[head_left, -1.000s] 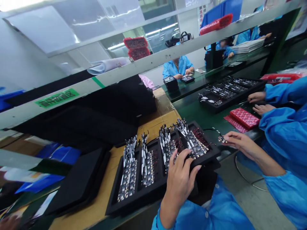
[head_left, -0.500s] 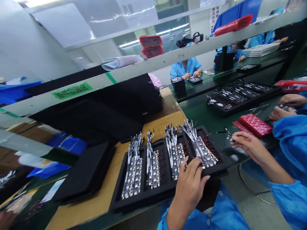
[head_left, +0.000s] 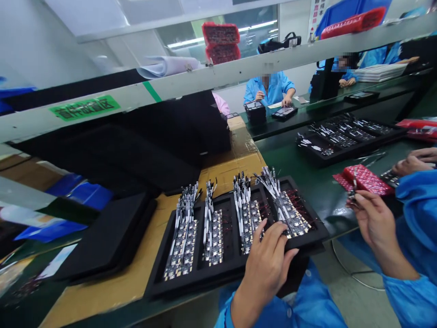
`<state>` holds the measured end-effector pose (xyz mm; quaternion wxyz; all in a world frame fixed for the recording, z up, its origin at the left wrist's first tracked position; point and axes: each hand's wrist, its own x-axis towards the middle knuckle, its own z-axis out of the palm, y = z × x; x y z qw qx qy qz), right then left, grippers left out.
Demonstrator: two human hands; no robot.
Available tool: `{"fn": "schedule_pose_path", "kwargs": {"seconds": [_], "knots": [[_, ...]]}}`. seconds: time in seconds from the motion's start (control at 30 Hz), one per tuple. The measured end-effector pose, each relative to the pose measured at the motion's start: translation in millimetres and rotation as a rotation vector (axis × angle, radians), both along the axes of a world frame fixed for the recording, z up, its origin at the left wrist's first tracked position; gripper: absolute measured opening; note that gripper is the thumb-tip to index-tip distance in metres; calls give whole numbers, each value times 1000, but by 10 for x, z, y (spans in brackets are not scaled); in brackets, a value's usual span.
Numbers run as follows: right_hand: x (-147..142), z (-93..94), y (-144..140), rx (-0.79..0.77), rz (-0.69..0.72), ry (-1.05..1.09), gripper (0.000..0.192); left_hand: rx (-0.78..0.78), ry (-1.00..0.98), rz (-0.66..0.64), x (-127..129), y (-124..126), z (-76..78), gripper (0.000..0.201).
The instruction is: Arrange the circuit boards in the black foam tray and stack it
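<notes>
A black foam tray (head_left: 191, 284) lies in front of me, its slots filled with rows of small circuit boards (head_left: 213, 234) with white ribbon cables standing up. My left hand (head_left: 269, 264) rests on the tray's near right part, fingertips touching the boards in the right rows. My right hand (head_left: 373, 221) is raised to the right of the tray and pinches one small circuit board (head_left: 353, 193) with its ribbon cable pointing up. Both arms wear blue sleeves.
A stack of black foam trays (head_left: 105, 241) lies to the left on brown cardboard (head_left: 112, 291). A red padded pack (head_left: 367, 178) and another filled tray (head_left: 344, 136) sit on the green bench at right, where a neighbour's hand (head_left: 414, 161) works. Other people in blue sit beyond.
My right hand has lifted off the bench beside the tray and moved right and up with the small board. My left hand stayed on the tray. The view shifted a little.
</notes>
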<state>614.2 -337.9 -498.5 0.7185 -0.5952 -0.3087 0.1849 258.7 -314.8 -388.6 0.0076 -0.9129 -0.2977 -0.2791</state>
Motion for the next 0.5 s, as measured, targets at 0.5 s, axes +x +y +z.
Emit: {"fn": "schedule_pose_path", "kwargs": {"seconds": [0.5], "knots": [[-362,37,245,-531,376,-553,50,-32,84,11,30,-51,2,23]]}}
